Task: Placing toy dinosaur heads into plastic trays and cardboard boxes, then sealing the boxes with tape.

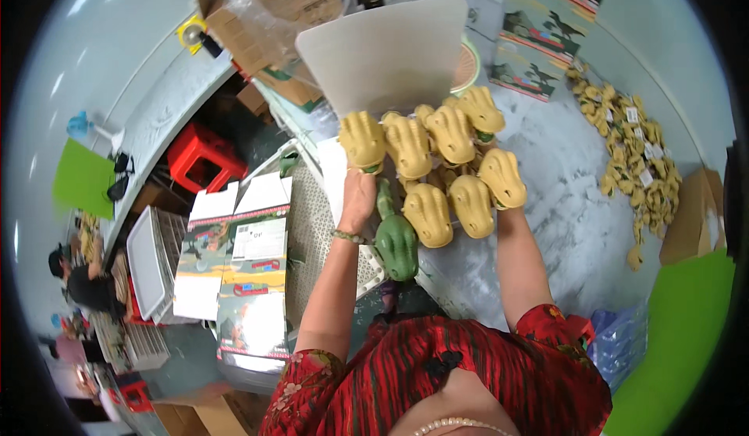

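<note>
Between my two hands is a cluster of toy dinosaurs (pixel 450 135) with tan, long-snouted heads; bits of green show beneath some. My left hand (pixel 358 195), a bracelet at its wrist, grips the cluster's left side, its fingers hidden under the tan head there. On the right side, my right hand (pixel 505 211) reaches in under another tan head, which covers most of it. One dark green toy dinosaur (pixel 396 247) hangs or lies head toward me, beside my left wrist. Behind the cluster stands a pale grey-white panel (pixel 386 53).
Small tan toy pieces (pixel 636 155) lie heaped at the right on the marbled tabletop (pixel 546 194). Printed boxes (pixel 530 38) are stacked at the back. A flattened printed carton (pixel 250 272) rests at left, next to a perforated white crate (pixel 316 241). Beyond is a red stool (pixel 204 157).
</note>
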Action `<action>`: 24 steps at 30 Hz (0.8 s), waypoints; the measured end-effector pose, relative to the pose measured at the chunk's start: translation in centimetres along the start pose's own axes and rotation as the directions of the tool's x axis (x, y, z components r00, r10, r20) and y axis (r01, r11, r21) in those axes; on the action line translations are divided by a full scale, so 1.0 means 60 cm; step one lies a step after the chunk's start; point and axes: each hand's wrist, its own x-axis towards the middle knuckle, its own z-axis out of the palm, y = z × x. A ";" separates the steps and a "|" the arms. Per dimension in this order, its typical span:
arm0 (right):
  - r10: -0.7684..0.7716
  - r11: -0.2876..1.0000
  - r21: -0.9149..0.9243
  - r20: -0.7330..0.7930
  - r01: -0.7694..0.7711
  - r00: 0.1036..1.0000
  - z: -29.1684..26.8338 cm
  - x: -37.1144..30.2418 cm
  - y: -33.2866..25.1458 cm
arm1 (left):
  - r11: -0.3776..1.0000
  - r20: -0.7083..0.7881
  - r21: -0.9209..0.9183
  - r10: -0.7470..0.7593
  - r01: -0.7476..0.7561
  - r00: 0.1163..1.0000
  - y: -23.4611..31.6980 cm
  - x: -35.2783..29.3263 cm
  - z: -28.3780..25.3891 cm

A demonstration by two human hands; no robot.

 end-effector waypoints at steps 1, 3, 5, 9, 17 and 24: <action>-0.124 0.965 -0.224 0.056 0.134 0.991 -0.008 0.004 0.005 | 0.998 -0.014 0.025 0.058 -0.058 0.998 0.001 0.001 0.000; -0.328 0.703 -0.579 0.250 0.412 0.911 -0.036 0.015 0.015 | 0.983 -0.025 0.144 0.115 -0.110 0.993 0.016 0.001 -0.001; -0.420 0.257 -0.725 0.512 0.639 0.749 -0.058 0.025 0.022 | 0.967 0.015 0.250 0.053 -0.056 0.998 0.012 0.003 -0.005; -0.233 -0.435 -0.666 0.734 0.606 0.638 -0.052 0.024 0.018 | 0.892 0.049 0.346 0.292 -0.291 0.955 0.035 0.002 0.003; -0.155 0.795 -0.602 -0.085 0.073 0.984 -0.110 0.094 0.064 | 0.939 -0.044 0.180 0.304 -0.292 0.952 -0.030 -0.001 0.027; -0.147 0.183 -0.963 0.173 0.199 0.974 -0.053 0.063 0.040 | 0.718 0.044 0.507 0.531 -0.477 0.846 -0.088 -0.010 -0.006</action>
